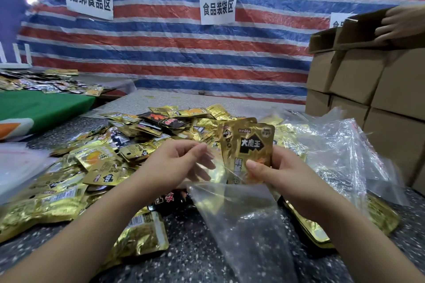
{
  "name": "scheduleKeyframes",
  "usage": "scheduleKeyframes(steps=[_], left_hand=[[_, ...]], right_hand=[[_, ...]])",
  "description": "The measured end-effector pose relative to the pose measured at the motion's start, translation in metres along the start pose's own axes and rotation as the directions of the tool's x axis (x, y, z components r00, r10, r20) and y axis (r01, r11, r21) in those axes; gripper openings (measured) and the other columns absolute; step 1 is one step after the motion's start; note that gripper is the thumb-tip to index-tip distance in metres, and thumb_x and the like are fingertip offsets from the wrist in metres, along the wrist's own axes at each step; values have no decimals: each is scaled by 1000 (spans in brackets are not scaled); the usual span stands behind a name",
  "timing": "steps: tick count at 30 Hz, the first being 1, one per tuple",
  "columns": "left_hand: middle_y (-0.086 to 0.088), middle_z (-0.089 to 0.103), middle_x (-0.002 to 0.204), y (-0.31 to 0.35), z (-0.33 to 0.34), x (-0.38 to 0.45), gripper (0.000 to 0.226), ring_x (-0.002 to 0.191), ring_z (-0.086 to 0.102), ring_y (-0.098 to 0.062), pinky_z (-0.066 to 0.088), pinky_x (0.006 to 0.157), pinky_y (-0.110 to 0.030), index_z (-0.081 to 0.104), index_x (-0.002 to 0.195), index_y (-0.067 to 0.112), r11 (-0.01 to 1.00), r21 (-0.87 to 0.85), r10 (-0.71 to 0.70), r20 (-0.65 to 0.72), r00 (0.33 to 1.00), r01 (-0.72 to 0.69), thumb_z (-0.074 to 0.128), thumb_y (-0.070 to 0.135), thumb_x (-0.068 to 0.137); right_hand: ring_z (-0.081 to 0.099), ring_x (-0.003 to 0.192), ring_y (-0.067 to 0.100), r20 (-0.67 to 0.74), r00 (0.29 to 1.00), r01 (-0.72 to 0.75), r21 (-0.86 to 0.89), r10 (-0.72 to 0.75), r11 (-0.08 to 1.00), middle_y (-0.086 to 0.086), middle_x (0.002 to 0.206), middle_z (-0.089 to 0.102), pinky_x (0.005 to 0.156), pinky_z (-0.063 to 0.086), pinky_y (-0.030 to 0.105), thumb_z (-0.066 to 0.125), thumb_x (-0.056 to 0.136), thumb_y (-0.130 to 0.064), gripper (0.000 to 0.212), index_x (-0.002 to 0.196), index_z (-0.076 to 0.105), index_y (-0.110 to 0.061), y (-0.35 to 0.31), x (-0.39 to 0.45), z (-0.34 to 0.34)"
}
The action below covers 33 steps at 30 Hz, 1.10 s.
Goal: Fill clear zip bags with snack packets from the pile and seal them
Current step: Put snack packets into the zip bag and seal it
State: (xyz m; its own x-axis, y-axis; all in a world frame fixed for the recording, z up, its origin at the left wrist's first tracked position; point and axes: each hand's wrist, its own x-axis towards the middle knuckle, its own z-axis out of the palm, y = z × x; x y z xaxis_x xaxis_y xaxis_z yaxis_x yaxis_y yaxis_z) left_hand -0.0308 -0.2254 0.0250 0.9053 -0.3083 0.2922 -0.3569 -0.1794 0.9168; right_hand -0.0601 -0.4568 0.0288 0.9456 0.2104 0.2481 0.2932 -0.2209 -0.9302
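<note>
Tabletop (195,248): hands (230,167) grip pkts (249,145), bag (241,225).

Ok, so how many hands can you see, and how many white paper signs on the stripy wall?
Hands: 3 (left hand pinching the clear zip bag, right hand holding gold snack packets, another person's hand on the cardboard boxes)
White signs: 3 (left sign, middle sign, right sign partly hidden behind the boxes)
Total: 6
</note>
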Motion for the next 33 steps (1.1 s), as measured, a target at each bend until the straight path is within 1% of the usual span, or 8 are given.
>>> scheduleKeyframes(steps=[3, 6, 14, 22, 24, 27, 30, 33], left_hand=[[-6, 77, 82, 2, 1, -2, 34, 69, 73, -22, 60, 64, -29, 73, 89, 6, 998, -56, -1, 16, 1000, 1, 50, 30, 95], [-7, 76, 78, 5, 4, -4, 35, 71, 75, -24, 61, 64, -31, 73, 84, 8, 996, -86, -23, 57, 998, 28, 50, 35, 89], [-5, 77, 80, 7, 12, -8, 34, 72, 75, -26, 60, 57, -31, 75, 82, 12, 984, -162, -63, 93, 994, 77, 54, 39, 83], [-5, 77, 79, 7, 16, -12, 33, 68, 74, -20, 59, 55, -32, 73, 82, 12, 994, -112, 3, 88, 996, 7, 52, 38, 86], [-4, 77, 77, 10, 17, -13, 32, 66, 74, -17, 58, 52, -27, 74, 75, 18, 993, -116, 18, 94, 995, -7, 52, 38, 86], [-5, 77, 77, 11, 16, -13, 32, 66, 73, -16, 57, 51, -25, 77, 75, 20, 990, -138, 28, 92, 995, -15, 52, 34, 89], [-3, 77, 79, 11, 17, -13, 31, 68, 74, -17, 59, 54, -29, 78, 77, 22, 990, -136, 40, 100, 994, -26, 52, 33, 90], [2, 76, 73, 10, 20, -14, 34, 64, 73, -13, 58, 55, -30, 78, 74, 24, 991, -130, 52, 108, 993, -38, 50, 30, 94]], right_hand=[[69, 78, 20, 53, 998, -11, -120, 17, 993, 4, 82, 72, 73, 57, 36, 70, 89, -20, 8, 94, 67, -15, -3, -2, 0], [64, 73, 8, 88, 996, 16, -285, 9, 958, -9, 75, 68, 68, 51, 24, 69, 92, -19, 11, 86, 67, -28, -7, -5, -2], [68, 89, 14, 62, 996, -30, -480, 68, 877, -4, 93, 71, 87, 54, 43, 67, 93, -27, 6, 97, 66, -24, -12, -10, -2], [61, 79, -4, 160, 984, 31, -570, 73, 821, -21, 83, 66, 72, 46, 26, 64, 94, -32, 13, 85, 62, -41, -16, -12, -9], [58, 72, -10, 203, 977, 58, -555, 67, 830, -29, 79, 64, 67, 42, 23, 63, 94, -33, 20, 85, 61, -51, -15, -12, -11], [64, 72, -3, 230, 971, 27, -394, 70, 919, -19, 79, 69, 66, 48, 23, 67, 91, -40, 2, 90, 65, -40, -10, -11, -7], [62, 66, -2, 172, 985, -3, -186, 35, 983, -18, 72, 67, 59, 47, 16, 62, 81, -48, 14, 91, 68, -39, -6, -8, 1], [62, 63, -1, 149, 989, 34, -143, -13, 989, -17, 69, 66, 55, 48, 16, 59, 87, -42, 11, 89, 68, -35, -7, -9, 4]])
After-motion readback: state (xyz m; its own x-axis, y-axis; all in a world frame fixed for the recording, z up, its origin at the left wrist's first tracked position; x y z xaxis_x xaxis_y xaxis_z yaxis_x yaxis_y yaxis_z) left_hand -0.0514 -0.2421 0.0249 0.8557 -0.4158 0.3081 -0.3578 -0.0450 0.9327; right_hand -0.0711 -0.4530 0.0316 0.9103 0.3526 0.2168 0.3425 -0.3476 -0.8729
